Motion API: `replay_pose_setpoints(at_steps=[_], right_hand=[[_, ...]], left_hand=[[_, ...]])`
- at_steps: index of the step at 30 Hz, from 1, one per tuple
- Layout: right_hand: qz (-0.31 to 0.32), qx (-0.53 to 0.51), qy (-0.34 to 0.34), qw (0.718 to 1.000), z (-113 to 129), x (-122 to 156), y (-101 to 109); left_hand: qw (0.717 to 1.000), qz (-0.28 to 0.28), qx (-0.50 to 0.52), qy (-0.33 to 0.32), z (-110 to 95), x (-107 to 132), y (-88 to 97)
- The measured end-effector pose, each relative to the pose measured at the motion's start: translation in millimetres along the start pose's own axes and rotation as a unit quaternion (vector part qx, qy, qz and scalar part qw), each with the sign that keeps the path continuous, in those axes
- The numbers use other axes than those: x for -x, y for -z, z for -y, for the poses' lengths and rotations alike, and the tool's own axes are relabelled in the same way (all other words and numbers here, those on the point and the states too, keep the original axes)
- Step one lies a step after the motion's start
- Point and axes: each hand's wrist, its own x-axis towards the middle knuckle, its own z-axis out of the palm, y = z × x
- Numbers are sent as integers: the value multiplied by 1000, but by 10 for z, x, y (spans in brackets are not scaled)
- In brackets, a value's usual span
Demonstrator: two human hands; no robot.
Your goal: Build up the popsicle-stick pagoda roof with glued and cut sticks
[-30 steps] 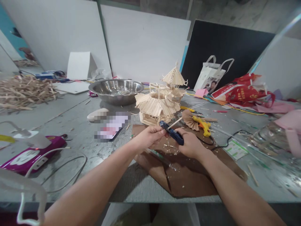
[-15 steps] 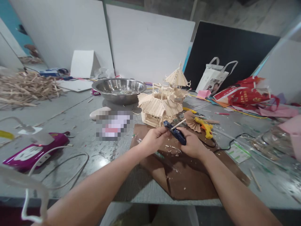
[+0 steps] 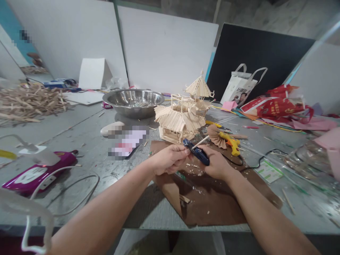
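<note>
Over the brown sheet (image 3: 212,202), my right hand (image 3: 219,164) is closed around a dark blue hand tool that looks like cutting pliers (image 3: 197,152). My left hand (image 3: 168,159) pinches near the tool's head, at the lower end of a thin wooden stick (image 3: 200,142). The stick slants up to the right across the tool; its gripped end is hidden by my fingers. Just beyond my hands stands a wooden stick model building (image 3: 180,122) with sloped roofs. Short cut stick pieces (image 3: 185,199) lie on the sheet.
A yellow glue gun (image 3: 233,144) lies right of my hands. Farther left are a steel basin (image 3: 134,102), a phone (image 3: 130,141), a white mouse-like object (image 3: 113,128) and a purple power strip (image 3: 62,159). Stick scraps (image 3: 32,102) pile up at far left. A red bag (image 3: 276,104) lies right.
My left hand has shifted slightly left and down, its fingers more curled. The stick and pliers have dipped a little. Short pieces and a folded sheet edge now show below my left hand.
</note>
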Motion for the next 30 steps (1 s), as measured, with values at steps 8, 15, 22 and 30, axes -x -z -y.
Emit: replay_pose_setpoints(at_steps=[8,15,22,30], right_hand=[[-2,32,-26,999,74,6,4],[-25,30,-31,999,-14,-42,-51],[-25,-41,37,998,-44,-50,-79],[-20,-28,99,994,-45,-11,10]], left_hand=[[998,-18,-49,-36,-37,16,-3],[850,-218,-426,-222,12,-53,-54],[737,-276,-591,-178,49,13,-62],[945,-76,-258,-188,7,-10,-121]])
